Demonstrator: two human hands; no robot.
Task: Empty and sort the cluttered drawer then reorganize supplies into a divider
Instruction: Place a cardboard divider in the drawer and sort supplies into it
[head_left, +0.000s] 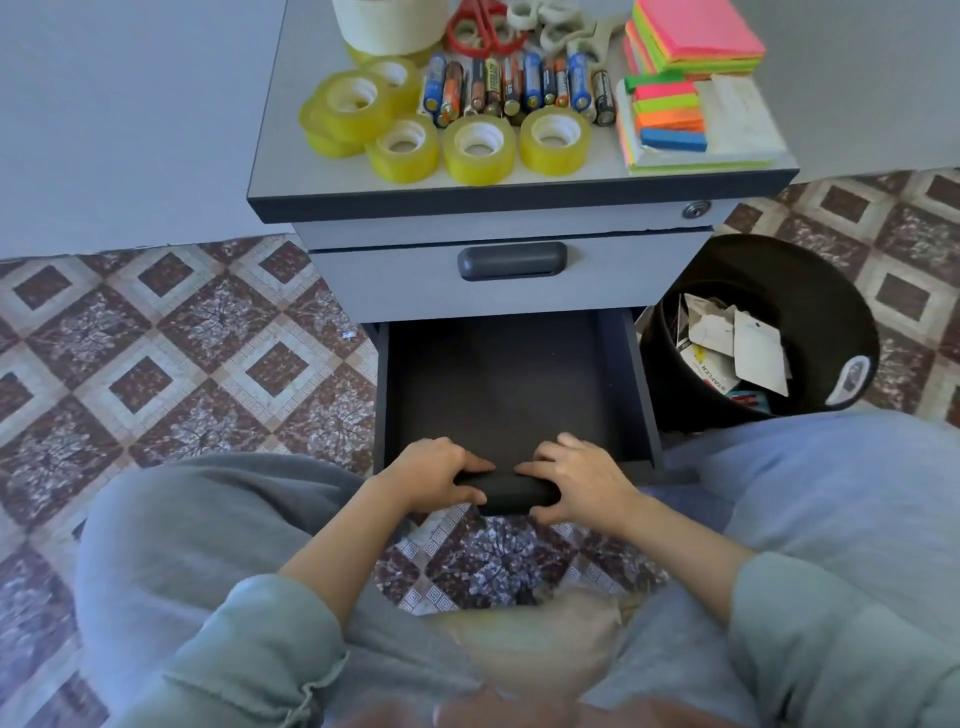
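Patterned tiles (182, 338), matte dark drawer (509, 384), left hand (441, 475) and right hand (576, 480) curled round rounded handle (511, 493)

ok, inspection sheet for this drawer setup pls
surface: cabinet top, crowded with sorted supplies.
job's things: drawer open, nothing visible inside; tape rolls, batteries, scissors, sticky notes on top; no divider seen.
clutter: paper scraps in bin beside the cabinet.
grippers: left hand and right hand both grip the drawer handle.
cables: nothing seen.
surroundings: patterned tile floor; upper drawer closed.
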